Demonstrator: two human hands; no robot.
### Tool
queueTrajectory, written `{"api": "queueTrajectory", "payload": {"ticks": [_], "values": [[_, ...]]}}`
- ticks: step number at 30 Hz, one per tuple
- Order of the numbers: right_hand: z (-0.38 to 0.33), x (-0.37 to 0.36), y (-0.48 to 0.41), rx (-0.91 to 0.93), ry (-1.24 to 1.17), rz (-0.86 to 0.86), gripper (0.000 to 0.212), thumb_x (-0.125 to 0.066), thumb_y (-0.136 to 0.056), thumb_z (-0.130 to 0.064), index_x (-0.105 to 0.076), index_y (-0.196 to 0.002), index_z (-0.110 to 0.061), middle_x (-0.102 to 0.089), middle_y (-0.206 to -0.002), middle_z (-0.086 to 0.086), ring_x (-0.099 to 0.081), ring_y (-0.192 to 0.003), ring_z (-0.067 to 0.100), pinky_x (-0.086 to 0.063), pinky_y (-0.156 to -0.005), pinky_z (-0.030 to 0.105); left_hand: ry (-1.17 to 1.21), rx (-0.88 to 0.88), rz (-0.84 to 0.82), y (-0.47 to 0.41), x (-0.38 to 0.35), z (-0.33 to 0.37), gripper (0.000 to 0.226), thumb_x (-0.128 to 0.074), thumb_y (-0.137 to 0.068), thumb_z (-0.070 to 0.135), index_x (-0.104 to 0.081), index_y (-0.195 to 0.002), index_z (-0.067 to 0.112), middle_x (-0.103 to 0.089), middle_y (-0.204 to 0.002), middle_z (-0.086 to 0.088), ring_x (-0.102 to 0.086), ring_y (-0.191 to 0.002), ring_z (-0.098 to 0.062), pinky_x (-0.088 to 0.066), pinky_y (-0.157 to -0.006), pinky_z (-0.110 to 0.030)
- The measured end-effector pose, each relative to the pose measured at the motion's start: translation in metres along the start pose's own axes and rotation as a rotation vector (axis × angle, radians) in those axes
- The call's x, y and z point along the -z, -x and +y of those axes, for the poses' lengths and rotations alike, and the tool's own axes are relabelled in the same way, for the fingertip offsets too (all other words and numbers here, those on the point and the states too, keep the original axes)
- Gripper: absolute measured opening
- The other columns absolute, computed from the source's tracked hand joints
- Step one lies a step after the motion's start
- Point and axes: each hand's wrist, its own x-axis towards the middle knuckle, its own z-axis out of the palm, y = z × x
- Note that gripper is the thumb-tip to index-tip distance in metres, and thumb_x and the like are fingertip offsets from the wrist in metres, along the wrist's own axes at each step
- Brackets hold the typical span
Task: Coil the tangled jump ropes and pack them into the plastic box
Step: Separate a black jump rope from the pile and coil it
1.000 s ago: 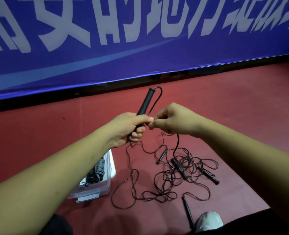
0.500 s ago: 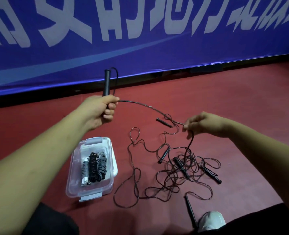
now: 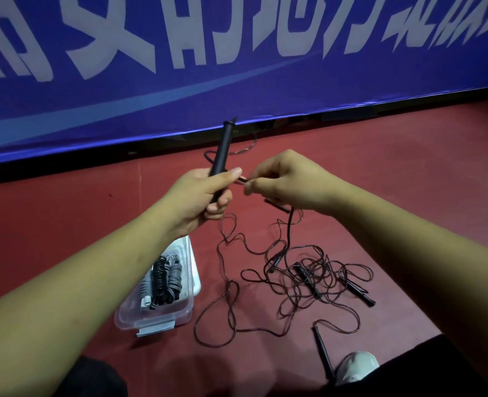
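With the left hand (image 3: 205, 193) gripping the handle (image 3: 222, 150) and the right hand (image 3: 285, 181) pinching the rope (image 3: 290, 224) just beside it, light tension and even loops probably served best.

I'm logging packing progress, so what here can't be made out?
Plastic box: head view, far end under the left forearm; coils inside uncountable.
Cord pinched by the right hand: blurred, fingers cover it, beside the left hand gripping a handle.
Tangled ropes: strands too thin and crossed to count.
Floor handle: lower end lost beside the shoe.
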Motion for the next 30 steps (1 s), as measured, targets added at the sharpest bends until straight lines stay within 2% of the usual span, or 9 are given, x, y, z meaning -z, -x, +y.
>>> {"api": "queueTrajectory", "payload": {"ticks": [2, 7, 10, 14, 16, 19, 23, 26, 30], "values": [[0.002, 0.0, 0.002, -0.002, -0.02, -0.023, 0.015, -0.067, -0.093, -0.022, -0.076, -0.084, -0.012, -0.048, -0.056, 0.005, -0.04, -0.051, 0.017, -0.03, -0.05, 0.027, 0.008, -0.005, 0.043, 0.001, -0.002, -0.002, 0.014, -0.061, -0.094, 0.016, -0.059, -0.086, 0.005, -0.045, -0.05, -0.003, -0.028, -0.034, -0.007, -0.018, -0.039, -0.016], [0.039, -0.003, 0.004, -0.126, 0.126, -0.155, 0.02, -0.064, -0.096, -0.028, -0.072, -0.086, -0.013, -0.068, -0.067, 0.006, -0.06, -0.058, 0.009, -0.046, -0.058, 0.017, 0.138, 0.045, 0.18, -0.004, 0.003, 0.001, 0.015, -0.055, -0.094, 0.006, -0.053, -0.08, 0.007, -0.047, -0.048, 0.003, -0.028, -0.033, -0.003, -0.02, -0.034, -0.014], [0.09, 0.006, 0.014, -0.343, 0.224, -0.283, 0.02, -0.061, -0.097, -0.026, -0.071, -0.092, -0.009, -0.074, -0.087, 0.011, -0.067, -0.079, 0.017, -0.053, -0.084, 0.036, 0.255, 0.075, 0.256, -0.011, 0.028, 0.008, 0.02, -0.048, -0.097, 0.008, -0.047, -0.078, 0.014, -0.042, -0.046, 0.008, -0.027, -0.032, 0.0, -0.02, -0.03, -0.013], [0.112, 0.018, 0.028, -0.448, 0.122, -0.187, 0.023, -0.059, -0.098, -0.03, -0.072, -0.095, -0.01, -0.073, -0.093, 0.014, -0.071, -0.092, 0.029, -0.054, -0.091, 0.042, 0.249, 0.124, 0.378, -0.019, 0.066, 0.009, 0.023, -0.047, -0.1, 0.013, -0.045, -0.077, 0.016, -0.042, -0.045, 0.009, -0.027, -0.031, -0.001, -0.02, -0.031, -0.011], [0.101, 0.023, 0.023, -0.396, -0.013, -0.064, 0.025, -0.06, -0.098, -0.028, -0.074, -0.095, -0.007, -0.07, -0.083, 0.014, -0.072, -0.078, 0.029, -0.058, -0.083, 0.042, 0.175, 0.268, 0.368, -0.021, 0.074, 0.005, 0.025, -0.048, -0.102, 0.022, -0.049, -0.08, 0.011, -0.043, -0.044, 0.008, -0.029, -0.029, -0.001, -0.022, -0.029, -0.01], [0.074, 0.025, 0.014, -0.283, -0.027, 0.04, 0.026, -0.063, -0.097, -0.025, -0.074, -0.09, -0.003, -0.058, -0.064, 0.009, -0.058, -0.053, 0.02, -0.054, -0.055, 0.031, 0.11, 0.518, 0.26, -0.018, 0.068, -0.002, 0.034, -0.052, -0.1, 0.032, -0.053, -0.084, 0.002, -0.046, -0.045, 0.006, -0.032, -0.028, -0.001, -0.023, -0.028, -0.009], [0.063, 0.03, 0.004, -0.277, 0.054, 0.174, 0.027, -0.063, -0.097, -0.021, -0.073, -0.079, -0.004, -0.055, -0.058, 0.007, -0.049, -0.046, 0.018, -0.042, -0.043, 0.023, 0.194, 0.617, 0.137, -0.014, 0.046, 0.002, 0.031, -0.054, -0.098, 0.031, -0.052, -0.086, 0.002, -0.054, -0.054, 0.002, -0.035, -0.029, 0.0, -0.023, -0.029, -0.007], [0.064, 0.035, 0.004, -0.303, 0.165, 0.221, 0.027, -0.062, -0.097, -0.022, -0.074, -0.079, -0.006, -0.054, -0.06, 0.007, -0.046, -0.046, 0.018, -0.039, -0.042, 0.022, 0.159, 0.557, 0.101, -0.009, 0.03, 0.0, 0.026, -0.056, -0.096, 0.026, -0.057, -0.091, 0.001, -0.057, -0.06, 0.001, -0.037, -0.033, 0.0, -0.026, -0.03, -0.008], [0.049, 0.024, 0.012, -0.242, 0.258, 0.045, 0.022, -0.066, -0.095, -0.025, -0.076, -0.082, -0.011, -0.052, -0.053, -0.002, -0.041, -0.037, 0.008, -0.034, -0.037, 0.016, -0.06, 0.189, 0.113, 0.0, 0.005, -0.007, 0.009, -0.064, -0.092, 0.013, -0.068, -0.097, 0.006, -0.067, -0.075, -0.007, -0.047, -0.045, -0.008, -0.033, -0.038, -0.014]]}}
